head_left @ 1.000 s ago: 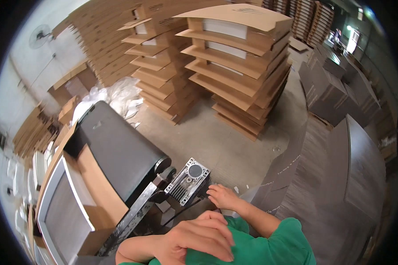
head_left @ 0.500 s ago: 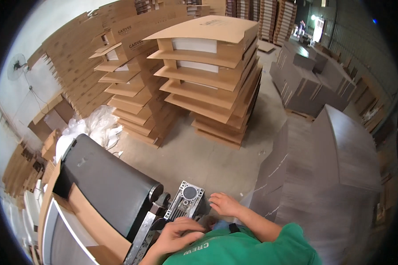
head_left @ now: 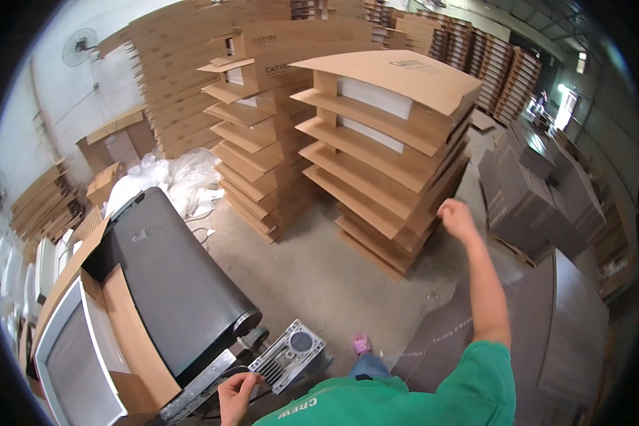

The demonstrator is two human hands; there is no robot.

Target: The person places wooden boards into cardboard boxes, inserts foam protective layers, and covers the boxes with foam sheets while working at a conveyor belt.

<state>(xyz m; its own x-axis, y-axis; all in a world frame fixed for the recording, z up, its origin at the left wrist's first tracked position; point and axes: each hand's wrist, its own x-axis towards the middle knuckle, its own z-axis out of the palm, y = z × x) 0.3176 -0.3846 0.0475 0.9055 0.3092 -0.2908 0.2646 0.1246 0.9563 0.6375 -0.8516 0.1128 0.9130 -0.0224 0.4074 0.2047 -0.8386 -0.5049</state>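
My left hand (head_left: 236,397) is low at the front, its fingers loosely curled with nothing visible in them. It is nearest to a silver metal gearbox motor (head_left: 291,355) at the end of a black belt conveyor (head_left: 170,270). My right hand (head_left: 458,219) is raised on an outstretched arm, its fingers curled in and nothing seen in them. In the picture it overlaps the edge of a tall stack of open-flapped brown cartons (head_left: 376,177); whether it touches them is not clear. White panels show inside the upper cartons.
Left of the conveyor, a white-framed grey piece (head_left: 78,355) sits in an open carton. Crumpled clear plastic (head_left: 184,181) lies beyond. Another carton stack (head_left: 263,135) stands at the back. Dark grey boxes (head_left: 525,199) stand on a pallet at right, with large grey boxes (head_left: 575,319) nearer.
My right hand has swung up and forward, away from my body. My left hand has drawn back, lower and to the left. The view has turned left, and a pink shoe now shows.
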